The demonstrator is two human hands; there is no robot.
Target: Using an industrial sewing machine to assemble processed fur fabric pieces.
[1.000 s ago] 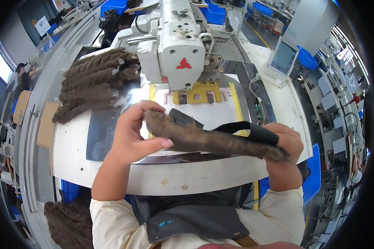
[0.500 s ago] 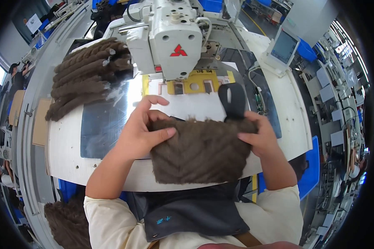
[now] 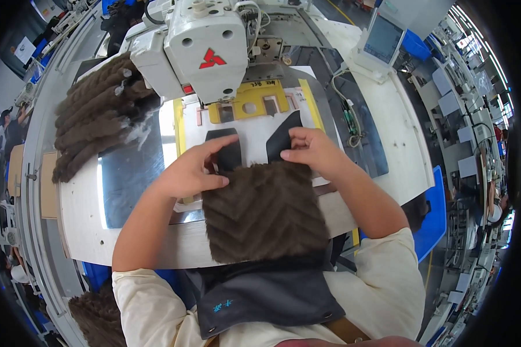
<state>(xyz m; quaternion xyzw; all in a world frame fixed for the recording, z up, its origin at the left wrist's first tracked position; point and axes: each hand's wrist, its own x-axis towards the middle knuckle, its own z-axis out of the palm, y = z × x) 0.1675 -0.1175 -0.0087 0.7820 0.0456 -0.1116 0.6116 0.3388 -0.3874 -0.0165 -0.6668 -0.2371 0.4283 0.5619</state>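
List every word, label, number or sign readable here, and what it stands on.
Markings are described, not copied out:
Sewing machine: a red, three-part emblem, clear.
Yellow plate: short black characters along its top edge.
Dark apron: small light-blue characters.
Monitor: screen contents too small to read.
Brown fur piece and black flaps: no text shows.

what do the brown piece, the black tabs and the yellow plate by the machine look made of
Brown piece: fur, real or faux unclear; soft, dense pile with a chevron pattern.
Black tabs: possibly leather or a synthetic like it; smooth, dark, clean-edged.
Yellow plate: perhaps plastic or coated board; flat, evenly coloured, with cut openings.
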